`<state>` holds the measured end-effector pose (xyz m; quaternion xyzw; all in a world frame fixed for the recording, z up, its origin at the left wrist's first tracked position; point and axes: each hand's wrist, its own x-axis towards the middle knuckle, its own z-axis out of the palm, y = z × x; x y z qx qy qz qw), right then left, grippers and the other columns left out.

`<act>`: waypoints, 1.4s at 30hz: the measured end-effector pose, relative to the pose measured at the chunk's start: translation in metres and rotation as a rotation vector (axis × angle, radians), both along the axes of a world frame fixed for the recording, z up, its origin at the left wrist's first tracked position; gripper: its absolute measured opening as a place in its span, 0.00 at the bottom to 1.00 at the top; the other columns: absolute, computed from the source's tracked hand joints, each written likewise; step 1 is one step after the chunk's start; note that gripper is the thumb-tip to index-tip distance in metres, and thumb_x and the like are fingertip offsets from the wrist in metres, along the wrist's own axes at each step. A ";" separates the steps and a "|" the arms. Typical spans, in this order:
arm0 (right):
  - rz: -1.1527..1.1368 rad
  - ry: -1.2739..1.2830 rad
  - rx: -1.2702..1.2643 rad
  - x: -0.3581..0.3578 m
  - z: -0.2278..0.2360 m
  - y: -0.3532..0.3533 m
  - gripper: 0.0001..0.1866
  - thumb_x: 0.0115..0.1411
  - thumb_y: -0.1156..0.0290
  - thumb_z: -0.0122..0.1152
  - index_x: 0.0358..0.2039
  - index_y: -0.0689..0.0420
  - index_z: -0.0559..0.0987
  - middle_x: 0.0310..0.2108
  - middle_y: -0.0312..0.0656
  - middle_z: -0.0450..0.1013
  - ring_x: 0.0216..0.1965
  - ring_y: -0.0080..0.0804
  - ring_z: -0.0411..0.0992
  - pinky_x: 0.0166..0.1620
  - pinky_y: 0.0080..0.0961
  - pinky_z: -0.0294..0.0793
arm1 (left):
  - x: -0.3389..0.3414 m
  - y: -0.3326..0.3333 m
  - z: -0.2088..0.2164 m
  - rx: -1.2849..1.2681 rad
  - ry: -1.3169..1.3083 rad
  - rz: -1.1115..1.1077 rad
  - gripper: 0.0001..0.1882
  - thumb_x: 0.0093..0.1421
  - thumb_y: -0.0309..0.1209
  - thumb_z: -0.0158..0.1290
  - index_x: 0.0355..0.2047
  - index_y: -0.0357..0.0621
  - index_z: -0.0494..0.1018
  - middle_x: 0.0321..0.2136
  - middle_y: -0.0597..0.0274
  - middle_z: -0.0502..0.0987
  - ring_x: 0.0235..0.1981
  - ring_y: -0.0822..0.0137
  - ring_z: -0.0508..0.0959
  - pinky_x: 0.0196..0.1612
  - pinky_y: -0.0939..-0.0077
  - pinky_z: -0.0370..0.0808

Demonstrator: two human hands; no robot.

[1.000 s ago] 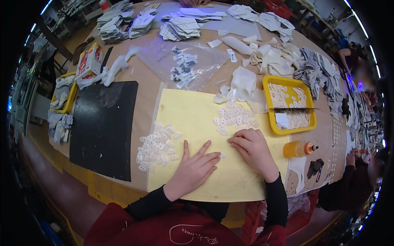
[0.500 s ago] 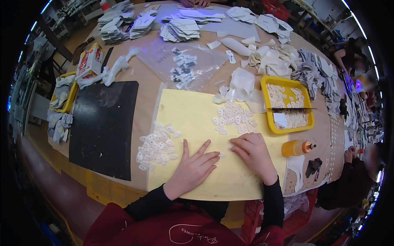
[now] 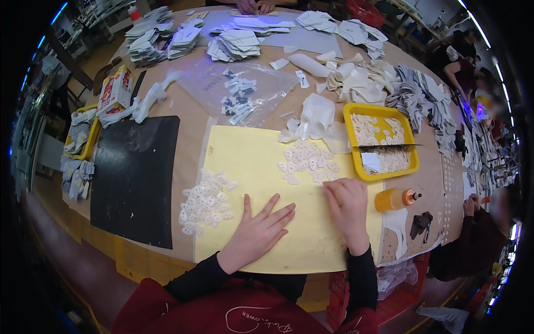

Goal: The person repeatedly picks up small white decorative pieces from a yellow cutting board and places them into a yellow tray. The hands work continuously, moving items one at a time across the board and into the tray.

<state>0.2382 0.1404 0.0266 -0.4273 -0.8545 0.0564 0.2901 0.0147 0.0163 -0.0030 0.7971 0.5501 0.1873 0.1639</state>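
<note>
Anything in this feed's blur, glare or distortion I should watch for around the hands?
Head view: the left hand looks fairly sharp, the right hand slightly softer; head view: fine detail on the small white pieces is hard to read; head view: blue-violet light tints the far stacks, and the right-hand ceiling light bends.

We log the table [image 3: 189, 146] with a sheet [image 3: 253, 167] by its near edge, a board [image 3: 133, 189] to the left. One heap of small pieces [image 3: 206, 203] straddles the sheet's left edge; a second heap [image 3: 307, 160] lies toward its far right corner. At that corner we find a divided tray [image 3: 389, 176], small pieces in both compartments, a card [image 3: 371, 162] in the nearer; before it, a bottle [image 3: 389, 199]. Behind the sheet's far edge: a plastic bag [image 3: 194, 80]; farther back, stacked cut pieces [image 3: 233, 45].
</note>
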 end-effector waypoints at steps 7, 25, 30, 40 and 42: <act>-0.053 -0.002 -0.197 0.008 -0.006 -0.003 0.08 0.55 0.71 0.75 0.33 0.58 0.84 0.30 0.40 0.76 0.37 0.40 0.74 0.46 0.35 0.71 | 0.000 -0.001 0.004 -0.027 -0.069 0.009 0.23 0.69 0.38 0.57 0.63 0.52 0.74 0.68 0.69 0.70 0.74 0.51 0.61 0.68 0.14 0.34; 0.119 0.068 -0.379 0.009 0.003 -0.011 0.07 0.56 0.72 0.73 0.36 0.57 0.85 0.32 0.39 0.78 0.38 0.41 0.75 0.43 0.35 0.73 | -0.006 -0.002 0.006 0.015 -0.246 0.080 0.18 0.68 0.33 0.59 0.57 0.51 0.79 0.65 0.66 0.74 0.74 0.48 0.61 0.71 0.20 0.29; 0.142 0.089 -0.340 -0.014 -0.010 -0.021 0.05 0.56 0.75 0.72 0.33 0.59 0.84 0.30 0.41 0.76 0.36 0.42 0.74 0.42 0.35 0.73 | -0.003 0.001 0.006 -0.024 -0.216 0.051 0.20 0.69 0.35 0.58 0.60 0.51 0.77 0.67 0.66 0.72 0.75 0.48 0.60 0.71 0.20 0.29; -0.016 0.183 -0.263 0.000 -0.002 -0.015 0.06 0.59 0.77 0.69 0.38 0.60 0.84 0.37 0.44 0.79 0.42 0.43 0.75 0.47 0.37 0.74 | 0.012 0.009 -0.002 0.023 0.113 -0.027 0.27 0.70 0.39 0.55 0.68 0.53 0.68 0.73 0.71 0.63 0.74 0.54 0.61 0.67 0.14 0.46; -0.070 0.140 -0.185 0.003 -0.003 -0.012 0.08 0.60 0.76 0.69 0.40 0.59 0.84 0.41 0.44 0.79 0.44 0.45 0.75 0.49 0.39 0.74 | 0.010 0.007 -0.002 0.013 0.140 -0.025 0.26 0.71 0.39 0.53 0.68 0.53 0.68 0.73 0.72 0.64 0.74 0.54 0.61 0.67 0.14 0.46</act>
